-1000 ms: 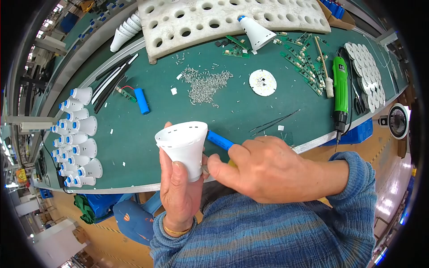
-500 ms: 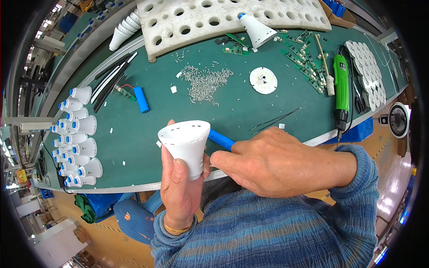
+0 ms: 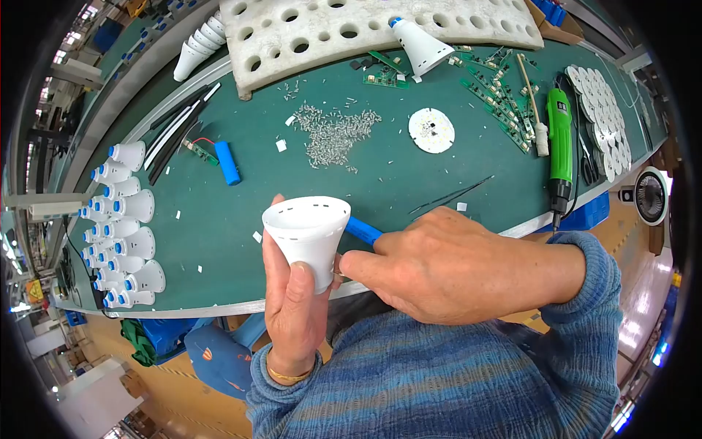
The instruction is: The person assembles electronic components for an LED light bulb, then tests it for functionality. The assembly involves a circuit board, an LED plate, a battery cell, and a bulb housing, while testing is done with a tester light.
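Observation:
My left hand [image 3: 294,311] is wrapped round a white, cone-shaped lamp housing [image 3: 311,245], its wide open mouth facing up and slots showing round the rim. Just right of it, my right hand [image 3: 431,267] is closed, with a blue cylindrical battery [image 3: 363,230] sticking out past its index finger. The thumb and fingertips come close to the housing's lower side, where something thin like a wire shows; its ends are hidden. Another blue battery [image 3: 227,162], wired to a small green circuit board [image 3: 199,151], lies on the green mat.
Small screws [image 3: 333,135] lie heaped mid-table beside a round white LED board [image 3: 431,131]. A green electric screwdriver [image 3: 559,139], circuit boards [image 3: 501,110] and stacked LED boards [image 3: 601,117] are at right. White housings [image 3: 135,241] stand at left; a holed foam block [image 3: 322,60] lies behind.
The lamp housing in my left hand has shifted slightly right and tipped a little, closer to my right hand. My right hand stays almost in place, and the view has shifted slightly.

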{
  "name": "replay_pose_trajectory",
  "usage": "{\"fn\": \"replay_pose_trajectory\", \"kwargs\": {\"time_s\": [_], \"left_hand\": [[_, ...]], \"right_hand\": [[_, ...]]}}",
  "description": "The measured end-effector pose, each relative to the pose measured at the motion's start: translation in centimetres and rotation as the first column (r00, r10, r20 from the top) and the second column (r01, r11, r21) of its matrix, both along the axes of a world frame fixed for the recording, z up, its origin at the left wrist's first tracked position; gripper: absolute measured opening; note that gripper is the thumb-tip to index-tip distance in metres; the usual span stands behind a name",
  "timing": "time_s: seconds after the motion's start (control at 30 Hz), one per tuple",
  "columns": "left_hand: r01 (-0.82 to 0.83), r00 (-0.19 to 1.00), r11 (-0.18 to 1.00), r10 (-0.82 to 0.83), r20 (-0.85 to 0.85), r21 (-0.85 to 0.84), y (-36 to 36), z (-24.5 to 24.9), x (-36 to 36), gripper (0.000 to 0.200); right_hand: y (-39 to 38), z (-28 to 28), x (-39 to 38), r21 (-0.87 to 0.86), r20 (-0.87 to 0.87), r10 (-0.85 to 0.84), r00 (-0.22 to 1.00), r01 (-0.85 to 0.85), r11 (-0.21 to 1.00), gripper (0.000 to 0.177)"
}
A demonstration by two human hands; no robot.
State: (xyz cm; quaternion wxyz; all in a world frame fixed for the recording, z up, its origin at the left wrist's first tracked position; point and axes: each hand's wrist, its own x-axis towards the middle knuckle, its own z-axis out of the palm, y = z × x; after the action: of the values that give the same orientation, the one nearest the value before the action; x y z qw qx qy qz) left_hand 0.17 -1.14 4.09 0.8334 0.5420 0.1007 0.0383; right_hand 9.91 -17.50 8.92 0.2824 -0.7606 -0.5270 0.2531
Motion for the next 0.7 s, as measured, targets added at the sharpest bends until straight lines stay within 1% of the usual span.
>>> {"fn": "replay_pose_trajectory", "kwargs": {"time_s": [0.23,0.33,0.43,0.53,0.63,0.7], "left_hand": [[-0.01,1.0,0.999,0.009,0.007,0.053,0.1,0.0,0.1,0.076],[-0.019,1.0,0.999,0.019,0.002,0.04,-0.1,0.1,0.0,0.076],[-0.021,1.0,0.999,0.021,-0.004,0.036,-0.1,0.2,0.0,0.075],[-0.01,1.0,0.999,0.01,-0.003,0.046,0.0,0.1,0.0,0.075],[-0.016,1.0,0.999,0.017,-0.012,0.051,-0.1,0.2,0.0,0.074],[-0.048,0.998,0.998,0.05,-0.038,0.044,-0.5,0.6,0.2,0.074]], "right_hand": [[0.2,-0.2,-0.4,-0.007,0.072,-0.002,0.997,0.003,1.0,0.013],[0.3,-0.2,-0.6,0.079,0.108,-0.047,0.993,0.039,0.996,0.009],[0.4,-0.2,-0.7,0.061,0.159,-0.042,0.986,0.033,0.998,0.009],[0.3,-0.3,-0.7,0.004,0.175,-0.003,0.985,0.002,1.0,0.014],[0.2,-0.4,-0.7,0.029,0.174,-0.018,0.985,0.013,0.999,0.014],[0.3,-0.6,-1.1,0.051,0.255,-0.053,0.966,0.042,0.998,0.015]]}}
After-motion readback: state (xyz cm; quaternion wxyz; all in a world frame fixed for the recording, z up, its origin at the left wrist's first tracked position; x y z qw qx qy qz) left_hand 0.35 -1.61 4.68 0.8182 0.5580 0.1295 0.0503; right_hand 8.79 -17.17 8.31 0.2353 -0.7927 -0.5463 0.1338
